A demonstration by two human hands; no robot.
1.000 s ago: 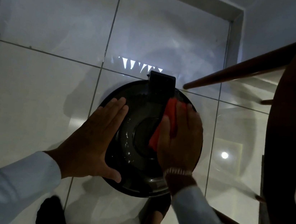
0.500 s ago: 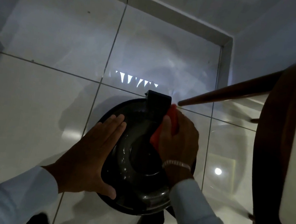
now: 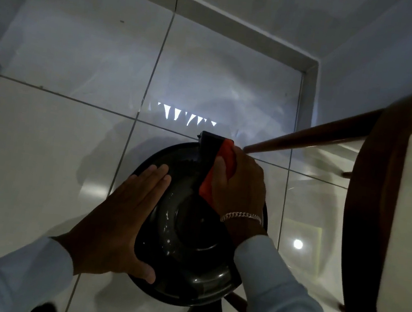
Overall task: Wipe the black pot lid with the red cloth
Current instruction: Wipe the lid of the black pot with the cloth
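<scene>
The right hand (image 3: 241, 186) is clenched around the red cloth (image 3: 220, 169), pressing it onto the far part of the black pot lid (image 3: 189, 234) just beside the lid's black handle block (image 3: 210, 146), likely to scrub around that fitting. The left hand (image 3: 123, 221) lies flat and released, palm on the lid's left edge, apparently to keep it from sliding. The lid rests on a glossy white tiled floor (image 3: 43, 147). Right of the lid stands a wooden chair (image 3: 376, 204); beyond the lid, dim walls meet in a corner.

2 pale blue long sleeves (image 3: 284, 291) — a silver chain bracelet (image 3: 241, 216) on the right wrist.
</scene>
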